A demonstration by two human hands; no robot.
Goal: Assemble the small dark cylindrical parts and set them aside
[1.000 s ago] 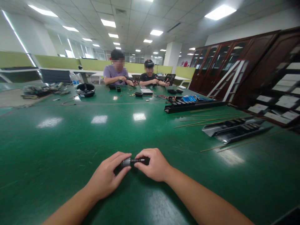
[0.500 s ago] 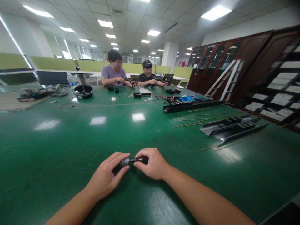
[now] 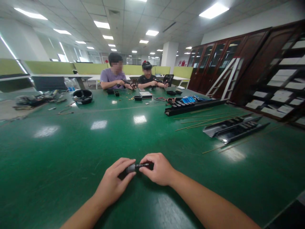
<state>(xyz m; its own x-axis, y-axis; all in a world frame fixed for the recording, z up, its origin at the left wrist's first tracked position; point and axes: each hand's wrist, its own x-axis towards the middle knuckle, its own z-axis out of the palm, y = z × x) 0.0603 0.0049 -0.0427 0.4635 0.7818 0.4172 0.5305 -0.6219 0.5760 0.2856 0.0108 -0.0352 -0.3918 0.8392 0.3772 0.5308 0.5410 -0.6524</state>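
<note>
Just above the green table, my left hand (image 3: 116, 178) is closed around a grey cylinder (image 3: 131, 168), thumb below and fingers above. From the cylinder's right end a thin, dark metal shaft (image 3: 140, 165) sticks out sideways. My right hand (image 3: 158, 168) curls around the shaft's free end, thumb and forefinger closed at it. The palm side of the right hand is in shadow, so whatever lies deeper in it is hidden. What kind of part this is, I cannot make out.
The green table (image 3: 71, 152) spreads ahead. Black metal channels (image 3: 240, 130) and thin rods (image 3: 197, 122) lie to the right, a longer black channel (image 3: 190, 108) behind them. A black round object (image 3: 82, 97) lies far left. Two people (image 3: 114, 74) work across the table.
The view has tilted slightly. Both hands and the cylinder with its shaft sit a little further right and lower in the picture. The grip looks much the same.
</note>
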